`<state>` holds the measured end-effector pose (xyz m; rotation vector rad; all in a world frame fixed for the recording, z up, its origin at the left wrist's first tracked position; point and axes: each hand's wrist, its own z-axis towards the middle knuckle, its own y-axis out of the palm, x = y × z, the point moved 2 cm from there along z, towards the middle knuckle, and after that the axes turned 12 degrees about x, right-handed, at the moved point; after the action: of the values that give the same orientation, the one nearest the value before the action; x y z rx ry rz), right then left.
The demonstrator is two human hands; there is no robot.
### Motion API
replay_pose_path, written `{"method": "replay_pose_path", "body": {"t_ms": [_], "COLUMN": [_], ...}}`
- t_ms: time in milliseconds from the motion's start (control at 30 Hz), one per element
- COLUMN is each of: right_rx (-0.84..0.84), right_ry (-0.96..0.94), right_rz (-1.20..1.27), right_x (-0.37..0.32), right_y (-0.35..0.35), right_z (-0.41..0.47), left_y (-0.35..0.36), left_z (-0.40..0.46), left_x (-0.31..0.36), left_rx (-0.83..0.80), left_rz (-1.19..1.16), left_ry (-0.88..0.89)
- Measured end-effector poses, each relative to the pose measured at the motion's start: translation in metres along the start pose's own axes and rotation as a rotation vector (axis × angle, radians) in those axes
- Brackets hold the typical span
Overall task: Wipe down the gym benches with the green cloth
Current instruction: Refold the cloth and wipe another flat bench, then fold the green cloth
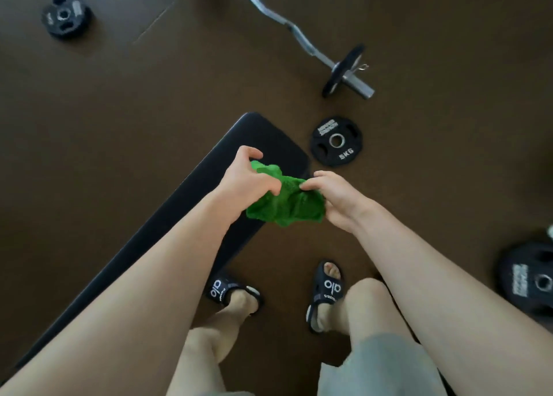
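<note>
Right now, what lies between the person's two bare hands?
In the head view, the bunched green cloth spans the gap, pinched by the left hand and right hand above the black padded bench.

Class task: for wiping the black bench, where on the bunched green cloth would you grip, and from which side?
Grip the green cloth by its crumpled upper folds, from above. Both hands, left hand and right hand, already pinch there, and the loose lower part hangs toward the bench.

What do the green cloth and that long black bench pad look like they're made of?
Green cloth: soft, fuzzy fabric, probably microfibre or terry; it bunches in folds. Bench pad: smooth black covering with a faint sheen and rounded edges, likely vinyl or faux leather.
</note>
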<state>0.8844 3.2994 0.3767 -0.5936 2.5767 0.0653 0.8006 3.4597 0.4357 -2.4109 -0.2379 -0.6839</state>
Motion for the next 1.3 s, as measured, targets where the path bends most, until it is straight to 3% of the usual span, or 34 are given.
{"method": "replay_pose_path", "body": {"t_ms": [233,500,900,1100,1300], "right_rx": [0.171,0.415,0.79,1.019,1.211], "right_ry": [-0.047,-0.226,-0.292,-0.173,-0.056], "right_rz": [0.31,0.343,0.49,0.403,0.505], "right_x": [-0.049,-0.071,-0.046,-0.003,0.077], "right_y": [-0.165,-0.329,-0.456,-0.51,-0.566], "right_z": [-0.107,-0.194,-0.261,-0.297,-0.349], "left_y": [0.08,0.19,0.321,0.404,0.489], "left_z": [-0.111,-0.224,-0.321,-0.39,-0.482], "left_x": [0.162,0.298,0.384,0.398,0.385], "left_rx": [-0.166,-0.261,-0.512,-0.701,-0.952], "left_rz": [0.429,0.737,0.946,1.081,1.217], "left_ry": [0.39,0.788,1.122,1.429,1.72]}}
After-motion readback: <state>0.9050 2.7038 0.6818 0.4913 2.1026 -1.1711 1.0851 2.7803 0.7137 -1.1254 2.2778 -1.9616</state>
